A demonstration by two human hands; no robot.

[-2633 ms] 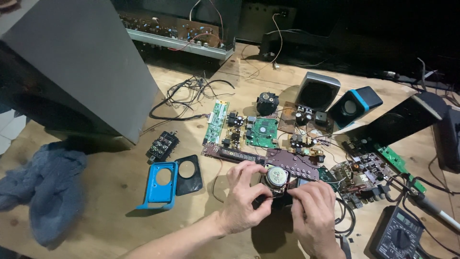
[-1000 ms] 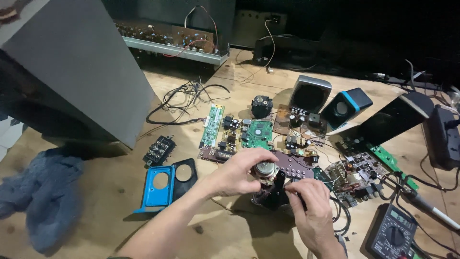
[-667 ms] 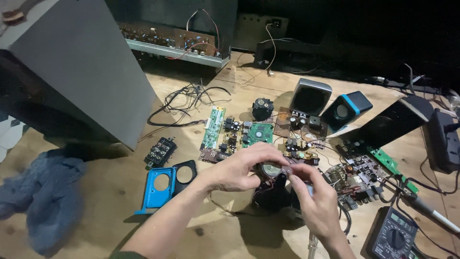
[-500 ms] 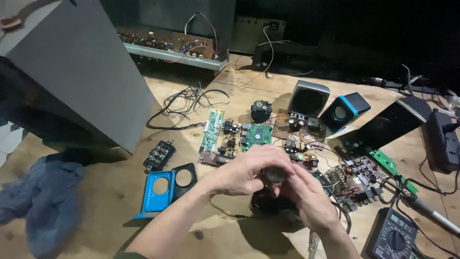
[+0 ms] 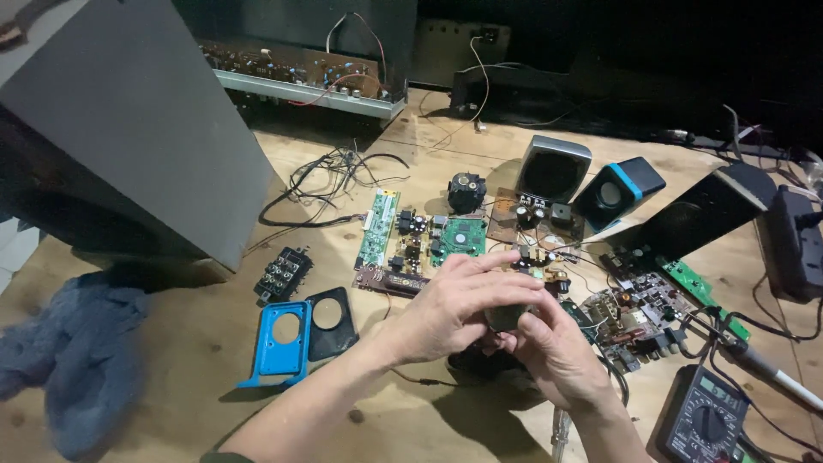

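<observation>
Head view is looking down on a wooden table [image 5: 429,163] crowded with electronics, and both hands are meeting close together just in front of the green board [image 5: 463,236]. Left hand [image 5: 450,300] is curling over the top of a small round part [image 5: 506,317], fingers spread across it, while the right hand [image 5: 557,351] is coming up from below with fingertips pressing against the same part, so the two are clamping it between them; most of the part is sitting hidden under the fingers. A dark piece [image 5: 480,364] is lying on the table right beneath the hands. Left of the green board, a blue frame [image 5: 279,343] is lying beside a black plate [image 5: 330,317], with a black connector block [image 5: 281,273] above them. Behind the board, a black knob-shaped part [image 5: 466,190] is standing, and farther right a grey speaker [image 5: 553,167] and a blue-trimmed speaker [image 5: 619,190] are sitting side by side. Far right of the board, a multimeter [image 5: 701,420] is resting at the table edge. Far left, a blue-grey cloth [image 5: 77,360] is lying crumpled below a big grey cabinet [image 5: 129,111].
</observation>
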